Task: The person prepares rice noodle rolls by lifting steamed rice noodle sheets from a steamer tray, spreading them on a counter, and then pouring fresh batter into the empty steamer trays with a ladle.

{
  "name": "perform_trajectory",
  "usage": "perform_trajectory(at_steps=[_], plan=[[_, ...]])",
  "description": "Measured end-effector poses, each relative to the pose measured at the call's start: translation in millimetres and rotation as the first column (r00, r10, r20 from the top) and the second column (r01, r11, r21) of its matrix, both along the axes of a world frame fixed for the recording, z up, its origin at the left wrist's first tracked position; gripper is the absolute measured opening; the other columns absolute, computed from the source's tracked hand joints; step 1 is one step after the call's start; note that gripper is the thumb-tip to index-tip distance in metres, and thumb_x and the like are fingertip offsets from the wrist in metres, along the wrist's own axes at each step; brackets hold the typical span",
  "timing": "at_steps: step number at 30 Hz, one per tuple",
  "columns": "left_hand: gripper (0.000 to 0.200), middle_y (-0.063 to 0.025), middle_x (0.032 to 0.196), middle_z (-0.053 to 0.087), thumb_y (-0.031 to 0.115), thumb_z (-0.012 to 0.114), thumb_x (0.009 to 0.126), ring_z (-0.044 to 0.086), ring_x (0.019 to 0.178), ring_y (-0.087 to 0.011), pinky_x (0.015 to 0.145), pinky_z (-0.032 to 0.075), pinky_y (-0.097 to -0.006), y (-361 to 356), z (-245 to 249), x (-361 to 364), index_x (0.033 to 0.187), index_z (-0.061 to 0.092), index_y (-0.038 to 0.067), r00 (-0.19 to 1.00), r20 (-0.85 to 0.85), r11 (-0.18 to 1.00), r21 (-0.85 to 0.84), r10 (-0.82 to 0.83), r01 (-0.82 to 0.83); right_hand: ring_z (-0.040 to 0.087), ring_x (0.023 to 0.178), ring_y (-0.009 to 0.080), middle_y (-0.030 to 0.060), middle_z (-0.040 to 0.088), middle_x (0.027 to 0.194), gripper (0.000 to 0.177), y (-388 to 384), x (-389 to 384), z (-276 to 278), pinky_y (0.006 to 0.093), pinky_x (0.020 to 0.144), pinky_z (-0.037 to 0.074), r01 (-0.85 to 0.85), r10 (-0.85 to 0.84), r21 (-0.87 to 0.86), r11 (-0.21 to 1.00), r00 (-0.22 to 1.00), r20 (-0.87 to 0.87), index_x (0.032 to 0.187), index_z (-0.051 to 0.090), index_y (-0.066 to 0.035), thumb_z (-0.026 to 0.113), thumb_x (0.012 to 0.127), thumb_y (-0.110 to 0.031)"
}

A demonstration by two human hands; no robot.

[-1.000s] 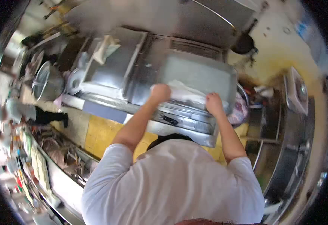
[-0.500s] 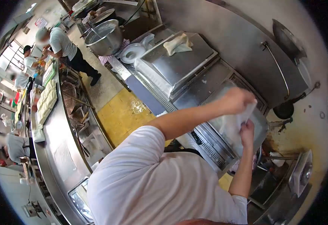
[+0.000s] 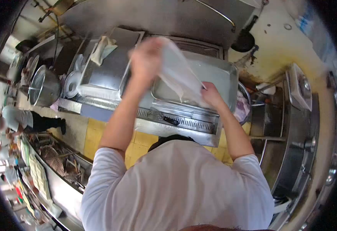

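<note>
A thin white cloth (image 3: pixel 179 71) hangs stretched between my two hands above a shallow metal tray (image 3: pixel 227 71). My left hand (image 3: pixel 147 57), smeared by motion, is raised at the cloth's upper left end and grips it. Lower and to the right, my right hand (image 3: pixel 213 95) pinches the other end, close to the tray's right side. The cloth hides part of the tray, whose inside looks pale and wet.
A box-shaped metal cover (image 3: pixel 108 73) with a folded cloth (image 3: pixel 103 50) on it stands left of the tray. Farther left are a white lid (image 3: pixel 72 84) and a large metal pot (image 3: pixel 44 86). A co-worker (image 3: pixel 16 117) stands by a long counter at left.
My view has swung to the right, bringing the tray to the middle. The cloth, bunched between my hands before, is now stretched out, with my left hand farther from my right.
</note>
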State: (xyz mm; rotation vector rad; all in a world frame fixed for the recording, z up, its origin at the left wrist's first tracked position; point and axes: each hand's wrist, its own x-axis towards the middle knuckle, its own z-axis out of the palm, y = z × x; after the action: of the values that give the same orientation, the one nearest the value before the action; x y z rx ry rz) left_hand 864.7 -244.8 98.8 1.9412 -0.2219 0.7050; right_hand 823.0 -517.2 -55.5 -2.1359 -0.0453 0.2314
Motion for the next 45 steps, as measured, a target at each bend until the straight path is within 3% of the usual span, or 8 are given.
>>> perform_trajectory(at_steps=[4, 11, 15, 19, 26, 30, 34, 45], plan=[[0.014, -0.0166, 0.091, 0.074, 0.012, 0.067, 0.093, 0.074, 0.078, -0.0240, 0.069, 0.057, -0.0340, 14, -13, 10, 0.101, 0.076, 0.006, 0.999, -0.011, 0.997, 0.070, 0.043, -0.042, 0.069, 0.096, 0.0321, 0.0226, 0.070, 0.104, 0.024, -61, -8, -17, 0.0413, 0.086, 0.052, 0.129, -0.123, -0.284, 0.950, 0.992, 0.037, 0.105, 0.071, 0.000, 0.060, 0.086, -0.012], [0.017, -0.0125, 0.093, 0.075, 0.004, 0.067, 0.085, 0.074, 0.084, -0.0248, 0.075, 0.058, -0.0361, -58, -27, -18, 0.099, 0.076, 0.008, 0.927, 0.193, 0.910, 0.331, -0.323, 0.248, 0.069, 0.101, 0.0293, 0.0208, 0.071, 0.101, 0.032, 47, 2, 81, 0.0405, 0.089, 0.052, -0.095, 0.006, 0.225, 0.970, 0.929, 0.370, 0.113, 0.068, -0.001, 0.064, 0.082, -0.005], [0.014, -0.0040, 0.084, 0.074, 0.009, 0.066, 0.094, 0.067, 0.077, -0.0147, 0.066, 0.052, -0.0294, 20, 20, 13, 0.100, 0.073, -0.001, 0.998, -0.048, 0.993, -0.106, 0.048, -0.053, 0.067, 0.099, 0.0402, 0.0223, 0.070, 0.105, 0.028, -38, 7, -84, 0.0460, 0.091, 0.052, 0.193, -0.143, -0.237, 0.952, 0.967, 0.212, 0.106, 0.069, 0.001, 0.061, 0.081, -0.009], [0.011, -0.0188, 0.083, 0.072, 0.014, 0.069, 0.089, 0.071, 0.075, -0.0329, 0.067, 0.054, -0.0373, 55, -80, 38, 0.094, 0.075, 0.006, 0.984, -0.046, 0.973, 0.163, 0.174, -0.164, 0.061, 0.107, 0.0394, 0.0206, 0.067, 0.110, 0.022, -86, -33, -59, 0.0461, 0.098, 0.047, 0.205, -0.162, -0.434, 0.877, 0.978, 0.135, 0.096, 0.070, -0.003, 0.061, 0.078, -0.010], [0.030, -0.0173, 0.100, 0.073, 0.031, 0.055, 0.089, 0.069, 0.094, -0.0401, 0.085, 0.055, -0.0496, -10, -240, 5, 0.095, 0.077, 0.012, 0.705, -0.707, 0.519, 0.624, 0.057, 0.584, 0.063, 0.097, 0.0394, 0.0210, 0.069, 0.096, 0.020, -63, -23, -105, 0.0468, 0.092, 0.051, -0.007, 0.029, -0.592, 0.806, 0.999, 0.028, 0.092, 0.071, -0.004, 0.057, 0.079, -0.010], [0.033, -0.0190, 0.099, 0.072, 0.037, 0.057, 0.095, 0.069, 0.094, -0.0397, 0.083, 0.055, -0.0500, -38, -204, 14, 0.099, 0.075, 0.010, 0.751, -0.648, 0.660, 0.512, -0.123, 0.550, 0.067, 0.076, 0.0365, 0.0221, 0.068, 0.080, 0.020, -72, 18, -93, 0.0441, 0.079, 0.055, -0.171, 0.101, -0.743, 0.647, 0.985, -0.138, 0.094, 0.071, -0.002, 0.056, 0.084, -0.010], [0.021, -0.0153, 0.100, 0.073, 0.026, 0.063, 0.096, 0.071, 0.092, -0.0345, 0.079, 0.057, -0.0388, -92, -82, -1, 0.103, 0.076, 0.011, 0.896, -0.304, 0.868, 0.282, -0.323, 0.408, 0.069, 0.086, 0.0385, 0.0237, 0.071, 0.093, 0.025, -4, 31, 41, 0.0436, 0.078, 0.052, -0.008, -0.070, 0.231, 0.973, 0.942, 0.328, 0.097, 0.072, -0.001, 0.058, 0.085, -0.016], [0.023, -0.0108, 0.081, 0.072, 0.021, 0.067, 0.097, 0.062, 0.074, -0.0131, 0.069, 0.052, -0.0295, 32, -28, 23, 0.102, 0.074, 0.000, 0.994, -0.023, 0.993, -0.040, 0.109, -0.110, 0.065, 0.102, 0.0431, 0.0264, 0.069, 0.104, 0.027, -98, -24, -59, 0.0490, 0.093, 0.051, 0.078, -0.045, -0.411, 0.908, 0.995, 0.091, 0.100, 0.071, 0.000, 0.056, 0.082, -0.011]])
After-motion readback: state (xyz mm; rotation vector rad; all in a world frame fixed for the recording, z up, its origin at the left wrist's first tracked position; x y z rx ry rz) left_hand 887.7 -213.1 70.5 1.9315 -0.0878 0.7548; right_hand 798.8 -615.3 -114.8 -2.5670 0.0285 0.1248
